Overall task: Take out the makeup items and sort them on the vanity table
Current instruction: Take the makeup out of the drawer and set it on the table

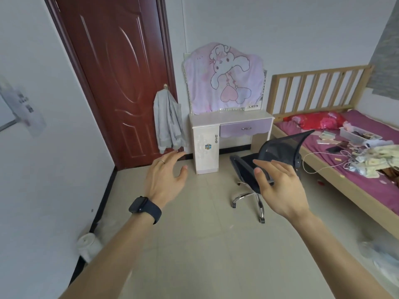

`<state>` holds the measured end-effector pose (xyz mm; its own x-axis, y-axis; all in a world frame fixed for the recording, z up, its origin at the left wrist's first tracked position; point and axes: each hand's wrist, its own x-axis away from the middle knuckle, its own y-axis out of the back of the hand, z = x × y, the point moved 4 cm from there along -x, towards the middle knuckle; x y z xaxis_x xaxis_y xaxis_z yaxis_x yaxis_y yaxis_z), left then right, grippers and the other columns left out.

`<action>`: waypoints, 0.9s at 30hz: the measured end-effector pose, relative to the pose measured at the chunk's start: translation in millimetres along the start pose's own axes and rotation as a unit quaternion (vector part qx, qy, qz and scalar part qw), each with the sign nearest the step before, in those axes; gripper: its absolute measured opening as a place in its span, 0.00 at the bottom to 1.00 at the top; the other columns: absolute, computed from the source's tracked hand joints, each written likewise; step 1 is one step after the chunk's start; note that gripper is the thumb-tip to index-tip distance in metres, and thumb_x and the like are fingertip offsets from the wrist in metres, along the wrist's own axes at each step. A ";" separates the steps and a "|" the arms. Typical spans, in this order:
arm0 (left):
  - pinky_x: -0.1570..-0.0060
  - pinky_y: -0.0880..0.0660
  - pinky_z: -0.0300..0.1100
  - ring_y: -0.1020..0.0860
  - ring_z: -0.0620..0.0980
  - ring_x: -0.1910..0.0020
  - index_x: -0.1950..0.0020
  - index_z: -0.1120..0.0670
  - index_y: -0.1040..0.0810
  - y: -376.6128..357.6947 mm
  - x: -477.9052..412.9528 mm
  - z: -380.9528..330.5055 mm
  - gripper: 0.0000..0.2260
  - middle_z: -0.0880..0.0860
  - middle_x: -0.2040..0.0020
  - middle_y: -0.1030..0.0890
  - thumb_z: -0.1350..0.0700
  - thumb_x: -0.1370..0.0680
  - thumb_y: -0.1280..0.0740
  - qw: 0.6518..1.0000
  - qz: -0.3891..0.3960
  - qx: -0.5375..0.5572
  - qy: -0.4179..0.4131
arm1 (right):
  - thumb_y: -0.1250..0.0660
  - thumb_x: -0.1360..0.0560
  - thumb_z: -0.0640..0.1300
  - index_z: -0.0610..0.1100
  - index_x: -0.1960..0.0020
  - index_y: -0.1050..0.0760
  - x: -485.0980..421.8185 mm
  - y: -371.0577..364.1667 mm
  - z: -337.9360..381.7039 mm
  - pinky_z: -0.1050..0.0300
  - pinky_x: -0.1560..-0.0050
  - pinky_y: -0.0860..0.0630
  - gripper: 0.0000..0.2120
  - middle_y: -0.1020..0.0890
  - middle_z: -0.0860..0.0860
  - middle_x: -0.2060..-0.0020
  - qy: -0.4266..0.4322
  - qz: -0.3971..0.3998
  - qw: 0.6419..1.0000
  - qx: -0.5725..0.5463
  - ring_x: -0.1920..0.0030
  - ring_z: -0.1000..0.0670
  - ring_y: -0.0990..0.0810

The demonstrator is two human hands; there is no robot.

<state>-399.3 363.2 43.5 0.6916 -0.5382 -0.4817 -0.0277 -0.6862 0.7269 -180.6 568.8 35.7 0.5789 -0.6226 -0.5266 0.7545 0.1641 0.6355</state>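
1. A clear plastic bin sits on the bed, near the headboard end and close to the far edge. It holds small makeup items, too blurred to tell apart.
2. More small packets and a white cable lie loose on the sheet just beside the bin, toward the bed's near edge.
3. The vanity table stands against the back wall, touching the bed's headboard corner. Its purple drawer and white cabinet door are closed.
4. The left hand is raised over the floor, fingers spread and holding nothing, well short of the vanity's left corner. It wears a ring and a dark watch.
5. The right hand is also spread and holding nothing. It shows in front of a black mesh chair, and the bin is well apart to its right.
6. A pink cloth with a cartoon rabbit covers the vanity's mirror. The writing on the paper on the left wall is unreadable.
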 end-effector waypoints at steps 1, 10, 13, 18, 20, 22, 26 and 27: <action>0.32 0.31 0.49 0.29 0.53 0.31 0.30 0.44 0.25 -10.6 -18.9 4.5 0.19 0.47 0.29 0.25 0.49 0.21 0.35 1.000 0.000 -0.003 0.004 | 0.38 0.18 0.51 0.52 0.35 0.20 -20.8 -9.0 -9.3 0.45 0.38 0.26 0.15 0.17 0.58 0.44 0.000 0.004 1.000 0.000 0.33 0.46 0.28; 0.32 0.32 0.48 0.29 0.51 0.32 0.30 0.46 0.25 -122.2 -169.5 69.8 0.18 0.48 0.31 0.24 0.51 0.21 0.33 0.999 0.022 0.008 0.039 | 0.38 0.18 0.50 0.49 0.37 0.19 -179.8 -124.9 -83.9 0.44 0.40 0.24 0.14 0.16 0.53 0.46 0.003 0.030 1.000 0.005 0.38 0.42 0.23; 0.31 0.32 0.49 0.29 0.50 0.31 0.30 0.45 0.25 -166.8 -224.0 97.9 0.18 0.48 0.30 0.25 0.51 0.21 0.34 0.998 0.046 0.011 0.052 | 0.36 0.18 0.49 0.50 0.37 0.20 -226.1 -172.9 -108.1 0.44 0.41 0.24 0.13 0.16 0.53 0.46 -0.011 0.046 0.999 0.006 0.36 0.43 0.24; 0.33 0.31 0.48 0.29 0.51 0.32 0.31 0.46 0.24 -232.5 -334.6 134.0 0.18 0.47 0.31 0.24 0.52 0.21 0.34 0.996 0.077 0.023 0.038 | 0.37 0.19 0.50 0.53 0.35 0.20 -314.1 -237.4 -145.0 0.45 0.39 0.25 0.14 0.17 0.55 0.43 -0.053 0.049 0.997 0.009 0.34 0.46 0.26; 0.34 0.30 0.48 0.28 0.52 0.33 0.32 0.46 0.24 -257.8 -383.4 151.0 0.19 0.47 0.33 0.23 0.48 0.22 0.36 0.995 0.094 0.027 0.036 | 0.38 0.18 0.50 0.54 0.35 0.21 -351.2 -261.1 -156.9 0.46 0.38 0.26 0.14 0.17 0.56 0.43 -0.072 0.051 0.996 0.011 0.33 0.47 0.27; 0.37 0.27 0.50 0.26 0.53 0.35 0.33 0.45 0.23 -281.9 -430.3 163.0 0.21 0.47 0.35 0.22 0.44 0.25 0.40 0.994 0.104 0.031 0.032 | 0.38 0.18 0.50 0.54 0.35 0.21 -387.2 -280.4 -167.5 0.47 0.36 0.27 0.14 0.17 0.56 0.42 -0.089 0.049 0.995 0.011 0.33 0.47 0.27; 0.42 0.24 0.51 0.25 0.50 0.36 0.33 0.41 0.24 -338.4 -504.7 180.2 0.22 0.44 0.35 0.21 0.41 0.25 0.43 0.992 0.122 0.034 0.016 | 0.37 0.18 0.50 0.53 0.35 0.20 -447.2 -315.7 -194.2 0.52 0.39 0.29 0.14 0.17 0.57 0.43 -0.115 0.036 0.993 0.016 0.34 0.48 0.26; 0.42 0.24 0.50 0.25 0.48 0.36 0.33 0.40 0.24 -353.5 -522.7 183.1 0.21 0.42 0.35 0.21 0.41 0.25 0.43 0.991 0.128 0.037 0.013 | 0.37 0.18 0.50 0.53 0.35 0.20 -462.1 -326.1 -202.4 0.54 0.40 0.30 0.14 0.17 0.56 0.43 -0.121 0.035 0.992 0.019 0.34 0.48 0.26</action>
<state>-883.2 797.4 -51.3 0.6739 -0.6869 -0.2722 -0.2568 -0.5631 0.7855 -631.6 957.9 -42.5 0.5352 -0.7766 -0.3323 0.7004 0.1881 0.6885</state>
